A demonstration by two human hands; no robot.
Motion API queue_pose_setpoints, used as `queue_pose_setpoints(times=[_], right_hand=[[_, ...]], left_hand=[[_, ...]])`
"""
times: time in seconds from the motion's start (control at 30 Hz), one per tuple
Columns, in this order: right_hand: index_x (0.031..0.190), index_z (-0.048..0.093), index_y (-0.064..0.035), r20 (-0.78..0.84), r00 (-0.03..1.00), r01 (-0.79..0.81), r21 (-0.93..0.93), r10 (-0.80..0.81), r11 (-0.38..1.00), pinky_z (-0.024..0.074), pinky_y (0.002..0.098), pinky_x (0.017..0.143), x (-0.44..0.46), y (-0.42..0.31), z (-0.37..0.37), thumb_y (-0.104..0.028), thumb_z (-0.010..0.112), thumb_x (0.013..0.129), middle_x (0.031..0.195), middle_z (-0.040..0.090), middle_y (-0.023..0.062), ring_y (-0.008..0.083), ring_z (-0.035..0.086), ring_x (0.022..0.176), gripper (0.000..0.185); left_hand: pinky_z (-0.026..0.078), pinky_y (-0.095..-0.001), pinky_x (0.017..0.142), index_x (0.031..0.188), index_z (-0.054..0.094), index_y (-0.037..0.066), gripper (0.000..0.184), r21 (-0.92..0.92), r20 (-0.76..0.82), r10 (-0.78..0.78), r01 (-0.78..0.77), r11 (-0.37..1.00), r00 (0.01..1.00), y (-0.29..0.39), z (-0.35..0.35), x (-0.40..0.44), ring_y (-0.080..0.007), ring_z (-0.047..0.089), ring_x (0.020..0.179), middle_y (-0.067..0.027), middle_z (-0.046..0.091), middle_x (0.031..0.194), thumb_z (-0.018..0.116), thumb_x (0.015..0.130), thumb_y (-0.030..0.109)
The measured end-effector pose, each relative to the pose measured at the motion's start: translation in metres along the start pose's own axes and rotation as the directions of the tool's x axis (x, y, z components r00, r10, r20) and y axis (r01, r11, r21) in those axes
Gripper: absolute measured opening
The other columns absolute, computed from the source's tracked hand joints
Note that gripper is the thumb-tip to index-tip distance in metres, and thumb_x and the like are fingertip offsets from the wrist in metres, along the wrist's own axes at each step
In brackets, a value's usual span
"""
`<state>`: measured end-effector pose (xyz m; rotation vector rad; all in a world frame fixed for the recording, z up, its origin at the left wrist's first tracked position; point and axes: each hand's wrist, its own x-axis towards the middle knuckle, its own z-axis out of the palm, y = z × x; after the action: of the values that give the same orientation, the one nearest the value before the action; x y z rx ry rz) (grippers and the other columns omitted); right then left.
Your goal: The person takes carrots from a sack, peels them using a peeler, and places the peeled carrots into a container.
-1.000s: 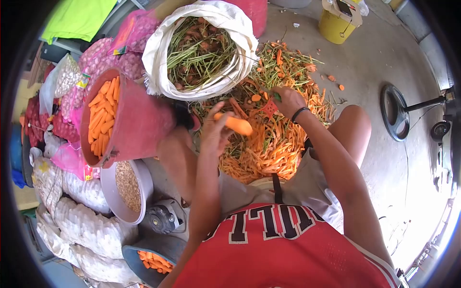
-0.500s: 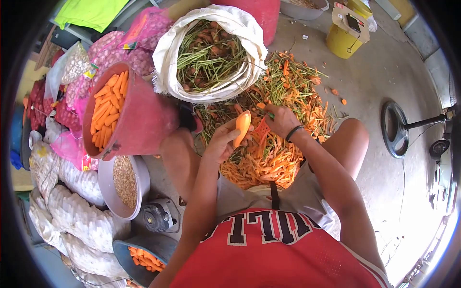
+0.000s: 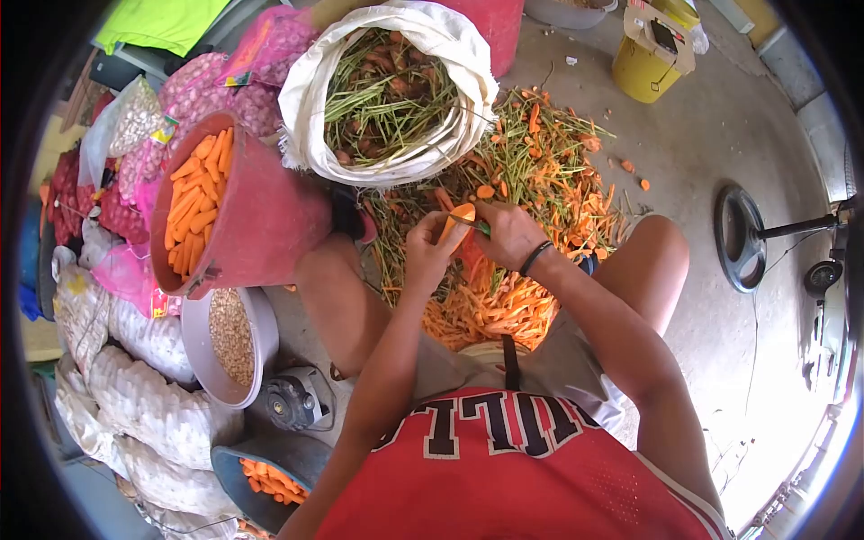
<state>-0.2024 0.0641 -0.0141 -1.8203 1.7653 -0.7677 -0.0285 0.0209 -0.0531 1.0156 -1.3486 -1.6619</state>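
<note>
My left hand (image 3: 426, 247) is closed around a peeled carrot (image 3: 458, 221), its thick end pointing up and away from me. In my right hand (image 3: 511, 238) is a small knife (image 3: 483, 229) with a green handle. Its blade lies against the carrot near the upper end; whether it has cut in is too small to tell. A round orange carrot piece (image 3: 486, 192) shows just beyond my right hand. Below both hands, a heap of carrot peelings (image 3: 499, 310) lies between my legs, mixed farther out with green stalks (image 3: 549, 166).
A white sack (image 3: 297, 112) of stalks and trimmings stands ahead. To the left, a red bucket (image 3: 270, 216) holds peeled carrots, near a basin (image 3: 263, 333) of pale pieces. A dark tub (image 3: 306, 459) holds more carrots. A yellow bucket (image 3: 643, 76) stands far right.
The knife in my right hand has come left onto the carrot, its blade now showing against it. My left hand has shifted slightly up, the carrot tilting more. The view has moved a little.
</note>
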Motion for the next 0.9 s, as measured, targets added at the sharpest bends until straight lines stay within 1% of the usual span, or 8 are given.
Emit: queue_pose_setpoints(times=[0.13, 0.23, 0.3, 0.4, 0.47, 0.6, 0.8, 0.9], right_hand=[[0.116, 0.061, 0.0007, 0.11, 0.99, -0.086, -0.067, 0.093, 0.994, 0.0544, 0.046, 0.08, 0.005, 0.006, 0.005, -0.02, 0.066, 0.083, 0.098, 0.067, 0.024, 0.0415, 0.066, 0.089, 0.039], [0.117, 0.061, 0.0011, 0.45, 0.721, -0.345, -0.426, 0.526, 0.836, 0.0544, 0.0452, 0.082, 0.024, 0.046, 0.009, -0.025, 0.065, 0.085, 0.098, 0.068, 0.022, 0.0389, 0.066, 0.091, 0.042], [0.118, 0.061, 0.0023, 0.624, 0.68, -0.02, -0.509, 0.385, 0.86, 0.0542, 0.0446, 0.084, 0.027, 0.056, 0.019, -0.027, 0.064, 0.087, 0.098, 0.069, 0.0202, 0.0358, 0.066, 0.096, 0.043], [0.12, 0.061, 0.001, 0.64, 0.67, -0.111, -0.414, 0.376, 0.903, 0.0536, 0.0446, 0.088, 0.019, 0.048, 0.019, -0.029, 0.06, 0.09, 0.098, 0.069, 0.021, 0.0352, 0.065, 0.098, 0.042], [0.121, 0.061, -0.0013, 0.655, 0.636, -0.162, -0.404, 0.408, 0.9, 0.0542, 0.0441, 0.087, 0.017, 0.039, 0.012, -0.029, 0.058, 0.091, 0.097, 0.069, 0.021, 0.0355, 0.066, 0.096, 0.041], [0.119, 0.063, -0.0035, 0.601, 0.713, -0.171, -0.349, 0.36, 0.921, 0.0553, 0.0436, 0.082, 0.017, 0.044, 0.014, -0.03, 0.058, 0.092, 0.094, 0.069, 0.02, 0.0347, 0.067, 0.089, 0.038], [0.108, 0.062, -0.0019, 0.179, 0.978, -0.158, 0.288, 0.109, 0.945, 0.0525, 0.0361, 0.07, 0.031, 0.026, -0.019, -0.029, 0.062, 0.093, 0.081, 0.065, 0.0127, 0.0214, 0.063, 0.074, 0.031], [0.111, 0.056, -0.0085, 0.189, 0.966, -0.202, 0.978, 0.174, 0.057, 0.0428, 0.0252, 0.052, 0.028, -0.005, -0.052, -0.03, 0.058, 0.098, 0.082, 0.052, 0.0028, 0.0109, 0.049, 0.063, 0.026]], left_hand=[[0.035, -0.0193, 0.045, 0.106, 0.065, -0.002, 0.033, -0.051, 0.058, -0.049, 0.052, 0.997, 0.997, -0.001, -0.009, -0.003, -0.0031, 0.048, 0.056, 0.0004, 0.06, 0.079, 0.073, 0.089, 0.025], [0.032, -0.0197, 0.041, 0.106, 0.063, 0.0, 0.038, -0.186, 0.145, -0.042, 0.069, 0.98, 0.989, 0.015, -0.017, -0.009, -0.0057, 0.049, 0.054, -0.0035, 0.061, 0.079, 0.072, 0.09, 0.032], [0.035, -0.0202, 0.043, 0.11, 0.063, 0.0, 0.042, -0.148, 0.129, -0.016, 0.036, 0.988, 0.992, 0.032, -0.036, -0.003, -0.0082, 0.053, 0.057, -0.0048, 0.063, 0.082, 0.07, 0.09, 0.036], [0.039, -0.0208, 0.044, 0.113, 0.065, 0.0, 0.039, -0.026, -0.109, -0.126, 0.124, 0.992, 0.986, 0.047, -0.089, 0.027, -0.0094, 0.059, 0.062, -0.0063, 0.068, 0.088, 0.066, 0.092, 0.034], [0.044, -0.0216, 0.047, 0.116, 0.062, 0.005, 0.037, -0.179, -0.288, -0.09, 0.039, 0.983, 0.953, 0.076, -0.136, 0.057, -0.009, 0.059, 0.064, -0.0023, 0.066, 0.087, 0.063, 0.095, 0.035], [0.057, -0.028, 0.077, 0.124, 0.054, 0.003, 0.036, -0.719, -0.508, 0.154, -0.516, 0.466, 0.847, 0.157, -0.226, 0.101, -0.0215, 0.064, 0.098, -0.0111, 0.064, 0.103, 0.055, 0.099, 0.029], [0.053, -0.0305, 0.084, 0.124, 0.058, 0.001, 0.034, -0.015, -0.229, 0.074, -0.079, 0.997, 0.971, 0.159, -0.164, 0.145, -0.0193, 0.065, 0.096, -0.01, 0.065, 0.104, 0.056, 0.098, 0.022], [0.052, -0.0278, 0.071, 0.112, 0.068, 0.004, 0.025, 0.611, -0.011, -0.015, 0.019, 0.792, 1.0, 0.108, -0.162, 0.188, -0.0173, 0.068, 0.08, -0.0059, 0.07, 0.09, 0.062, 0.095, 0.022]])
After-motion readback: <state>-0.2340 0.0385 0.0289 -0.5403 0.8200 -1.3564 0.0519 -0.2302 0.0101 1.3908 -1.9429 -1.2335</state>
